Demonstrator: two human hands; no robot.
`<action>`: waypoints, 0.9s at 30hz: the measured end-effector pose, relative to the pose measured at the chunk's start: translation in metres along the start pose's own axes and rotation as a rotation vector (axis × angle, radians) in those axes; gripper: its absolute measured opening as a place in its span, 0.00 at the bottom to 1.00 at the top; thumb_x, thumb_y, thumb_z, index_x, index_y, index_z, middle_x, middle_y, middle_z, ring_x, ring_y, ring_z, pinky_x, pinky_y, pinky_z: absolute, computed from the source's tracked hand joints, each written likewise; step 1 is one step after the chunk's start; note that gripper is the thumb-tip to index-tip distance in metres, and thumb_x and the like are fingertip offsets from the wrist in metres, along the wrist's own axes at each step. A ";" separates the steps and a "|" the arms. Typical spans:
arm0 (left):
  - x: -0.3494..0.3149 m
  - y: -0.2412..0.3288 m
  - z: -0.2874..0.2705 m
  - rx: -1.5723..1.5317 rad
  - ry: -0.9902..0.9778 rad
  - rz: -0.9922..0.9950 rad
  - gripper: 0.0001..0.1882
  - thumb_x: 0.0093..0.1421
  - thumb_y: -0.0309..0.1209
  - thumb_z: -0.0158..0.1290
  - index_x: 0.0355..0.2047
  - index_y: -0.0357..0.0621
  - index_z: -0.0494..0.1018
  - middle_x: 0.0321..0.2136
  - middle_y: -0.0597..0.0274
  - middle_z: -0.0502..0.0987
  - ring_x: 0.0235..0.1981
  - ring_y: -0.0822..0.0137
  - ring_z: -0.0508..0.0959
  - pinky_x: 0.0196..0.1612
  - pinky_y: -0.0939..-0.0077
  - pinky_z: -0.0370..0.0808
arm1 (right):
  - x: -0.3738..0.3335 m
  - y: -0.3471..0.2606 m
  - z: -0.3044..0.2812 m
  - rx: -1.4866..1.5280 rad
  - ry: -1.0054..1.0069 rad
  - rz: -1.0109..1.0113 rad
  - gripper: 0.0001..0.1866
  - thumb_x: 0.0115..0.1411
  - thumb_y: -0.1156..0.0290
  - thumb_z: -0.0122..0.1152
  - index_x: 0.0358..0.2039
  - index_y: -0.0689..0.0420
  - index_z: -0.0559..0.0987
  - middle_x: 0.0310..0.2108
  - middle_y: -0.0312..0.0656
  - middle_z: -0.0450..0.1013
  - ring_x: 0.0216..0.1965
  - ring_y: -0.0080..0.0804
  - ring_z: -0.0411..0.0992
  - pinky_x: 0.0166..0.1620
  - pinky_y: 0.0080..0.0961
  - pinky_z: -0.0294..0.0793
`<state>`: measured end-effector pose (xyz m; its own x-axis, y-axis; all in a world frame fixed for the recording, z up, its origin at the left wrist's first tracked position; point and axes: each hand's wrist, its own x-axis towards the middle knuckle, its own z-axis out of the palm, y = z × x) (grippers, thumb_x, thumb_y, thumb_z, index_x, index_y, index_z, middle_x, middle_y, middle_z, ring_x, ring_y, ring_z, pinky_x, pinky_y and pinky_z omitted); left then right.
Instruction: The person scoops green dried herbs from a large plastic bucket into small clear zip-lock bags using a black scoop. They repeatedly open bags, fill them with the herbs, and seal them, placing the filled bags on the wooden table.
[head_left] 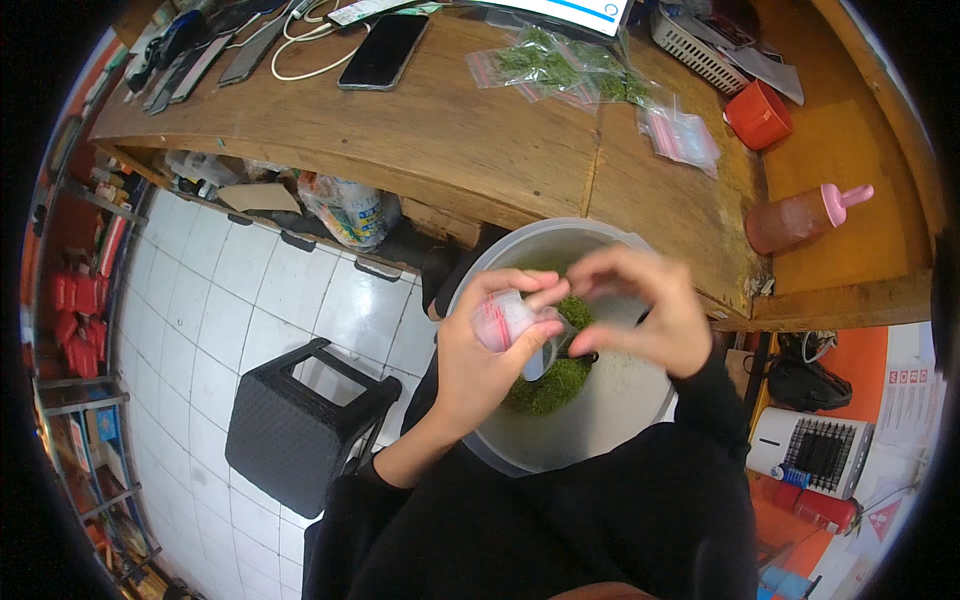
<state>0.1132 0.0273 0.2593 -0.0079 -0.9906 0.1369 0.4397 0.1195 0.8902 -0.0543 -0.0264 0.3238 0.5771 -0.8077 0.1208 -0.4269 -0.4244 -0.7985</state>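
My left hand (478,355) holds a small clear zip bag with a red strip (503,322) over a round grey bowl (610,420) resting on my lap. My right hand (655,315) pinches the bag's open edge with thumb and fingertips. A heap of green moss-like plant matter (552,385) lies in the bowl under both hands. Several filled zip bags of the same green matter (560,68) lie on the wooden table (470,130) beyond the bowl, with empty bags (682,133) beside them.
On the table are a black phone (382,50), other phones and a white cable at the far left, a red cup (757,114), an orange bottle with a pink cap (805,217) and a white basket (700,50). A black stool (300,425) stands on the white tiled floor at my left.
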 end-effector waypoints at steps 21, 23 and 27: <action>0.001 0.013 -0.002 0.234 0.045 -0.221 0.06 0.46 0.23 0.60 0.21 0.36 0.73 0.21 0.64 0.75 0.21 0.79 0.69 0.26 0.85 0.67 | -0.012 0.026 0.020 0.156 0.609 0.126 0.08 0.52 0.71 0.60 0.24 0.63 0.74 0.20 0.36 0.66 0.21 0.19 0.63 0.26 0.14 0.61; -0.004 0.013 0.000 0.273 0.068 -0.201 0.06 0.47 0.25 0.60 0.20 0.36 0.74 0.19 0.66 0.75 0.21 0.80 0.70 0.26 0.86 0.67 | -0.009 0.022 0.022 -0.201 0.721 0.103 0.09 0.49 0.70 0.64 0.24 0.62 0.74 0.20 0.34 0.65 0.20 0.19 0.62 0.25 0.14 0.61; -0.004 0.003 0.000 0.473 0.046 -0.019 0.05 0.47 0.24 0.60 0.21 0.37 0.74 0.18 0.65 0.75 0.20 0.80 0.71 0.24 0.86 0.67 | -0.016 0.007 0.030 0.040 0.023 -0.053 0.11 0.47 0.68 0.65 0.24 0.62 0.74 0.19 0.40 0.68 0.19 0.29 0.66 0.22 0.21 0.63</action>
<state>0.1147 0.0320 0.2615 0.0329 -0.9935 0.1088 -0.0178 0.1083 0.9940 -0.0451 -0.0045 0.2982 0.5817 -0.7940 0.1765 -0.3682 -0.4505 -0.8133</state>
